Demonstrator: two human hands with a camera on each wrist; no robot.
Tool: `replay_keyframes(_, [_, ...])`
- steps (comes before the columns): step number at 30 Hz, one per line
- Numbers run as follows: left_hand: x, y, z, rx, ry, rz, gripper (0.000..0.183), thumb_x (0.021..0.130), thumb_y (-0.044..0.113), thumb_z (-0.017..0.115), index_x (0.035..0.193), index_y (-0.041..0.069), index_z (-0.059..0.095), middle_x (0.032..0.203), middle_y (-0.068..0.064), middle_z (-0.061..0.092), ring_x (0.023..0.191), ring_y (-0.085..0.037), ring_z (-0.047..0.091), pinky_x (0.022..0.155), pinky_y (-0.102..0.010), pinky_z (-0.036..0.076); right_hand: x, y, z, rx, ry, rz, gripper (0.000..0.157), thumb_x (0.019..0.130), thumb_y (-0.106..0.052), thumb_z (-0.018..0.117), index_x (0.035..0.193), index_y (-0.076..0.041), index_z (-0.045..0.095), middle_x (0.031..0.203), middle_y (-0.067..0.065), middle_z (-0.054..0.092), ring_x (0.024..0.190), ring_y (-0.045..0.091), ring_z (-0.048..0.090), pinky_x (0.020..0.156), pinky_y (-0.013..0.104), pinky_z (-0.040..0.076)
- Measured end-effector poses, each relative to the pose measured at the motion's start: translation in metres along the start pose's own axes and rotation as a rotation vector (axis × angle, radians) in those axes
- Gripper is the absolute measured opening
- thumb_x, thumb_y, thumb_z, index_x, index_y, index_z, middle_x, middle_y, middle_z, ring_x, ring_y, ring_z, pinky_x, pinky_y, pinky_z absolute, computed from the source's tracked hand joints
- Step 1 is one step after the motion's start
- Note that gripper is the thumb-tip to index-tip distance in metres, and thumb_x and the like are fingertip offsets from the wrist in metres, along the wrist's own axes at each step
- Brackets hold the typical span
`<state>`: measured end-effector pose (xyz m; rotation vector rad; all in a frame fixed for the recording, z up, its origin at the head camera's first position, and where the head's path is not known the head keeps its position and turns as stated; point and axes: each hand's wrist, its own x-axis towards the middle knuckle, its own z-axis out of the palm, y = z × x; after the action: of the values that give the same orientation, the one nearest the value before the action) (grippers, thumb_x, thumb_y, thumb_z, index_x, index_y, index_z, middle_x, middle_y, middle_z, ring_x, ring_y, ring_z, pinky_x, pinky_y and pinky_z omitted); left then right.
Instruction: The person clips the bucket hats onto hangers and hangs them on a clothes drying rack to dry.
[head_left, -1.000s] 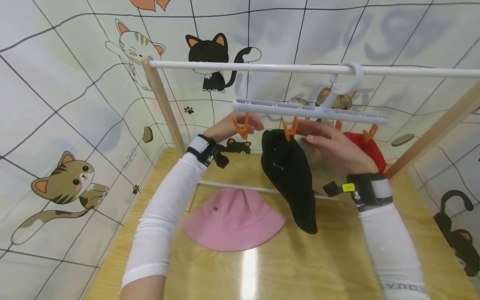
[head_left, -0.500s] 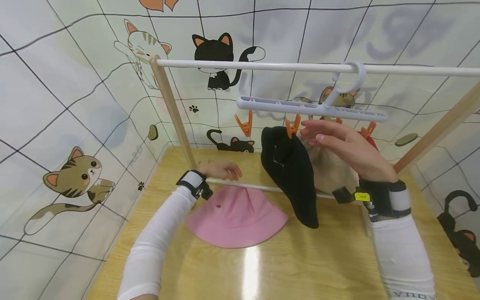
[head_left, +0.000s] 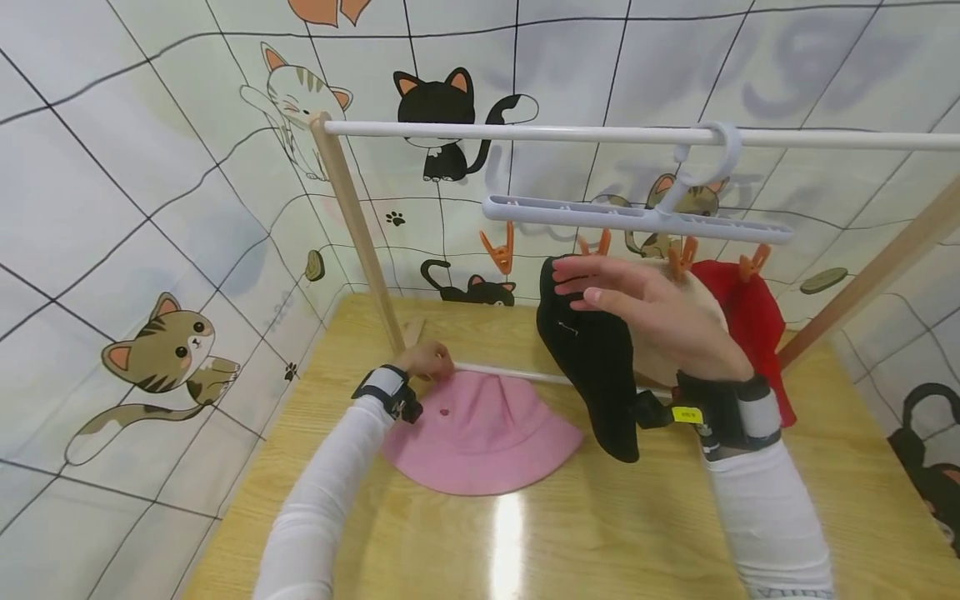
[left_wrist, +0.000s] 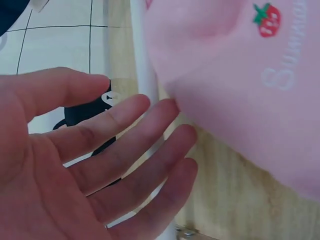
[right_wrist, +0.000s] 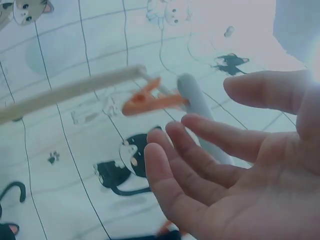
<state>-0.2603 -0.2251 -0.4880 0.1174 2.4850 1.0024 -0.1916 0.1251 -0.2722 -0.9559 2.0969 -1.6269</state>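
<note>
A pink bucket hat [head_left: 487,442] with a small strawberry patch [left_wrist: 269,21] lies on the table. My left hand [head_left: 426,360] is at its upper left edge, fingers loosely bent and holding nothing; whether the fingertips touch the cloth I cannot tell. My right hand [head_left: 648,304] is raised in front of the hanging hats, its fingers relaxed and palm bare. It partly covers a black hat [head_left: 592,367] and a beige hat [head_left: 705,293]. A red hat [head_left: 738,308] hangs at the right. From the hanger [head_left: 637,218], a free orange clip [head_left: 501,254] dangles at the left.
The hanger hooks over a white rod [head_left: 525,132] between wooden posts, the left post [head_left: 356,225] standing near my left hand. A lower white bar [head_left: 517,373] runs behind the pink hat. Cat-print sheeting [head_left: 247,192] surrounds the wooden table [head_left: 420,542].
My left hand has come down from the left clip to the pink hat's edge. My right hand has shifted slightly left and lower, now in front of the black hat.
</note>
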Motion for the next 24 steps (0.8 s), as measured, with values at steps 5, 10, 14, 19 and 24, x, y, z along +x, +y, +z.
replay_keyframes(5, [0.002, -0.007, 0.006, -0.036, 0.007, 0.016, 0.019, 0.092, 0.015, 0.061, 0.101, -0.002, 0.064, 0.083, -0.005, 0.057, 0.077, -0.021, 0.056, 0.069, -0.033, 0.051, 0.011, -0.003, 0.013, 0.035, -0.008, 0.064, 0.049, 0.099, -0.017, 0.054, 0.146, -0.012, 0.04, 0.14, 0.007, 0.046, 0.126, 0.024, 0.046, 0.107, 0.053, 0.029])
replay_keyframes(10, [0.001, -0.008, 0.011, -0.075, -0.003, -0.002, 0.021, 0.093, 0.016, 0.06, 0.106, -0.001, 0.061, 0.086, -0.007, 0.054, 0.077, -0.018, 0.054, 0.07, -0.031, 0.052, 0.028, -0.007, 0.021, 0.031, 0.002, 0.09, 0.055, 0.098, -0.02, 0.054, 0.149, -0.015, 0.034, 0.147, 0.005, 0.039, 0.133, 0.025, 0.037, 0.109, 0.054, 0.024])
replay_keyframes(14, [0.003, -0.007, 0.011, -0.082, -0.01, -0.005, 0.022, 0.093, 0.017, 0.06, 0.107, 0.0, 0.061, 0.089, -0.007, 0.053, 0.081, -0.018, 0.053, 0.072, -0.033, 0.053, 0.041, -0.006, 0.025, 0.015, 0.019, 0.071, 0.057, 0.098, -0.017, 0.054, 0.15, -0.012, 0.031, 0.148, 0.006, 0.036, 0.133, 0.025, 0.037, 0.109, 0.049, 0.027])
replay_keyframes(19, [0.001, -0.003, 0.013, -0.087, -0.044, -0.006, 0.025, 0.094, 0.016, 0.059, 0.113, 0.0, 0.06, 0.091, -0.007, 0.05, 0.079, -0.018, 0.052, 0.07, -0.032, 0.051, 0.054, -0.01, 0.031, -0.009, 0.027, 0.068, 0.06, 0.099, -0.019, 0.054, 0.151, -0.012, 0.027, 0.151, 0.004, 0.032, 0.137, 0.024, 0.033, 0.109, 0.047, 0.028])
replay_keyframes(24, [-0.002, 0.002, 0.016, -0.04, -0.093, -0.01, 0.03, 0.094, 0.02, 0.06, 0.116, 0.0, 0.058, 0.098, -0.009, 0.052, 0.081, -0.019, 0.05, 0.069, -0.031, 0.049, 0.072, -0.01, 0.036, 0.045, 0.038, 0.04, 0.065, 0.097, -0.015, 0.057, 0.152, -0.01, 0.024, 0.154, 0.004, 0.027, 0.14, 0.024, 0.028, 0.111, 0.045, 0.025])
